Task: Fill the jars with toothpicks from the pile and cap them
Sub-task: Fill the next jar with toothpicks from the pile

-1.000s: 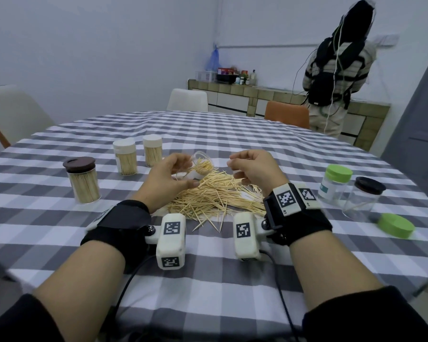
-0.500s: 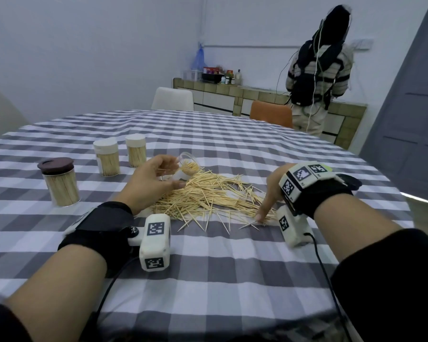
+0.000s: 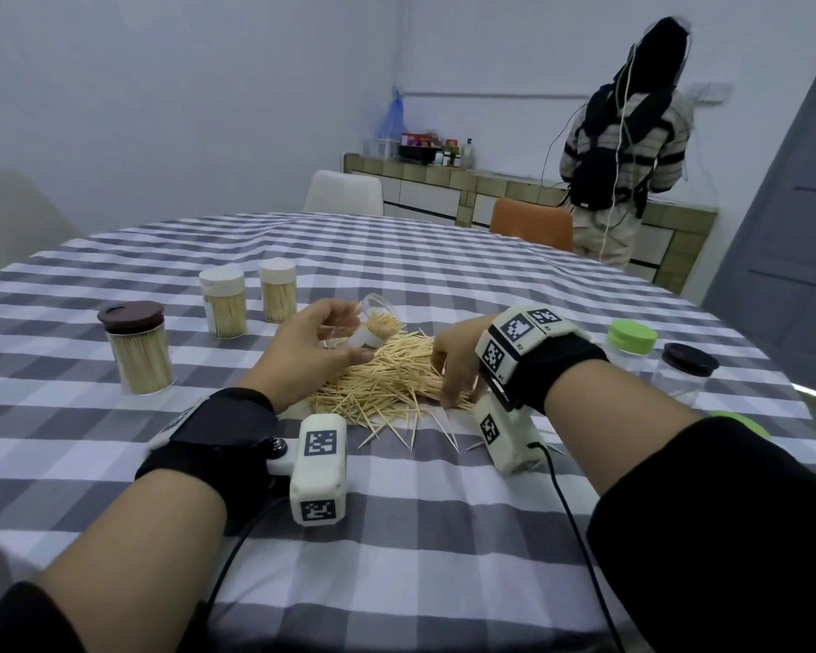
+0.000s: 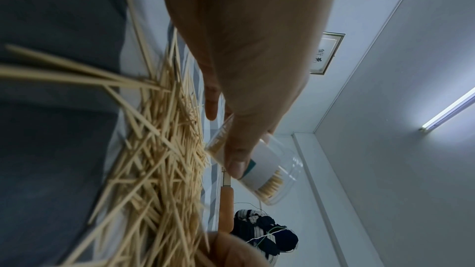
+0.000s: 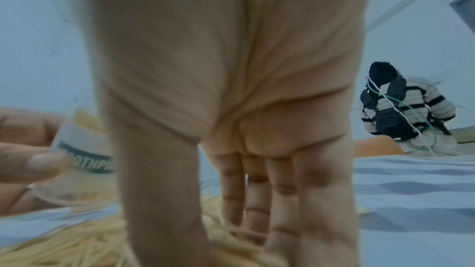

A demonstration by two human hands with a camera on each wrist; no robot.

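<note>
I hold a small clear jar tipped on its side in my left hand, thumb and fingers curled round its labelled wall, its mouth turned toward the toothpick pile at the pile's far edge. I judge the tilt is there so sticks can slide in lengthwise; some already lie inside.

My right hand comes down on the near right side of the pile, fingers extended and pointing into the sticks, touching them. Whether any stick is pinched I cannot tell, as the wrist view is blurred.

To the left on the bench stand three capped jars full of toothpicks, one with a brown lid and two with pale lids. To the right wait two empty capped jars, green lid and dark lid, with a loose green lid near them, probably this jar's cap.
</note>
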